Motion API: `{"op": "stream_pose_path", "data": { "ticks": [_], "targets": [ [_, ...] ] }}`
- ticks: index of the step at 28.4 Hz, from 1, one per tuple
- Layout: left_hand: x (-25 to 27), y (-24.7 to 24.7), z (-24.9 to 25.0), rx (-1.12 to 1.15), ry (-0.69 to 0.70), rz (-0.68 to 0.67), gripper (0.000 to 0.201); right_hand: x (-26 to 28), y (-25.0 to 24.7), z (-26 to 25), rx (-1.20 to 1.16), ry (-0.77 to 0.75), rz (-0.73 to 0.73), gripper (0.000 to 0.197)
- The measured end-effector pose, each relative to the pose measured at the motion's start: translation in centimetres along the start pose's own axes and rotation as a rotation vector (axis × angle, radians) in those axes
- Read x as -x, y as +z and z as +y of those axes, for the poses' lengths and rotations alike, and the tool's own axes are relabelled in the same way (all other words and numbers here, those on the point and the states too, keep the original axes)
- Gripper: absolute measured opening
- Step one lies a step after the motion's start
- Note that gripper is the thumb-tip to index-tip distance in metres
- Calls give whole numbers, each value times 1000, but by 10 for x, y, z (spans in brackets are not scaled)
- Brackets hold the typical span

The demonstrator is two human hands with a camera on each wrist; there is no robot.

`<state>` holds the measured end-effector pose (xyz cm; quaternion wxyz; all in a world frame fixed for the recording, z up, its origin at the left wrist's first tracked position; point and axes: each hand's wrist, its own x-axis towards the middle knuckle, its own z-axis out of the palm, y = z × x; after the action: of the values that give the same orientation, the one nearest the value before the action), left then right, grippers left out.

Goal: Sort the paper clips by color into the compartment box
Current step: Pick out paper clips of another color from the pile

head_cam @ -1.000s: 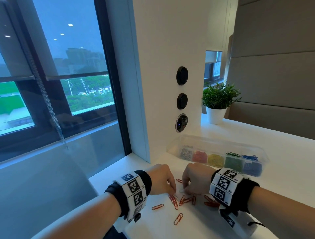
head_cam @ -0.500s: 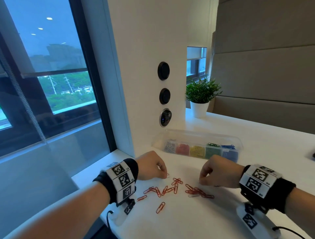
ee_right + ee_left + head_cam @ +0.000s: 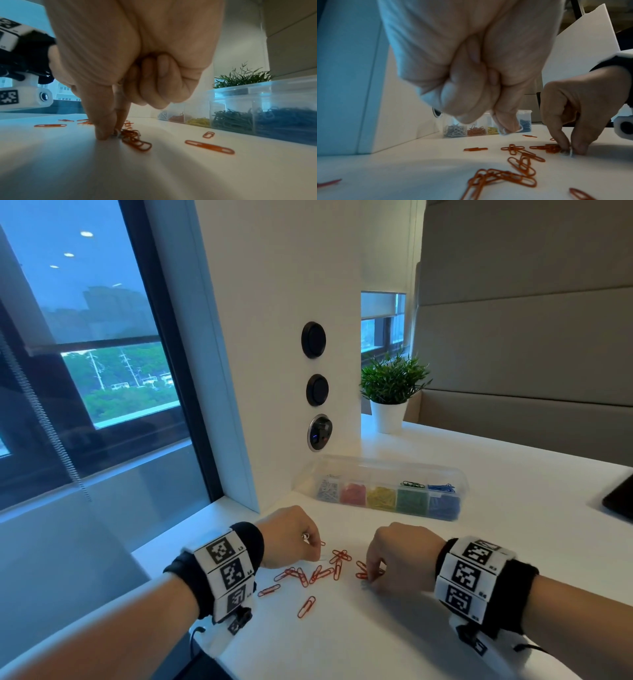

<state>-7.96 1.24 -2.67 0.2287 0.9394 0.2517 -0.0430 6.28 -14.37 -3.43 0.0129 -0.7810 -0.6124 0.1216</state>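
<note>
Several red paper clips (image 3: 320,573) lie scattered on the white table (image 3: 513,508) between my hands. My left hand (image 3: 317,551) hovers just above them, its thumb and forefinger pinching a white paper clip (image 3: 503,132). My right hand (image 3: 371,580) has its fingertips down on the table beside a small red heap (image 3: 137,142), where thumb and forefinger pinch a pale clip (image 3: 571,152) standing on edge. The clear compartment box (image 3: 380,470) sits behind, against the pillar. It holds white, red, yellow, green and blue clips in separate compartments.
A potted plant (image 3: 390,392) stands behind the box. The white pillar (image 3: 274,371) with round sockets (image 3: 318,388) rises at the table's back left. A dark flat object (image 3: 620,498) lies at the right edge. The table's edge runs along the left, by the window.
My hands, close together a second ago, have moved apart. The left one rose with a white clip, and the right one shifted right and set its fingertips down at the right-hand heap.
</note>
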Motion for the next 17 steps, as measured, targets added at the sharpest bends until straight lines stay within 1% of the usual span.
{"op": "stream_pose_path", "data": {
  "ticks": [7,12,17],
  "targets": [
    [-3,-8,3,15,17,44,17,-6,1,-5,69,-4,-39,20],
    [-6,-12,3,27,25,73,17,-11,-1,-9,127,5,-139,19],
    [-6,-15,0,60,7,80,18,-12,-2,-6,115,14,-186,16]
  ]
}}
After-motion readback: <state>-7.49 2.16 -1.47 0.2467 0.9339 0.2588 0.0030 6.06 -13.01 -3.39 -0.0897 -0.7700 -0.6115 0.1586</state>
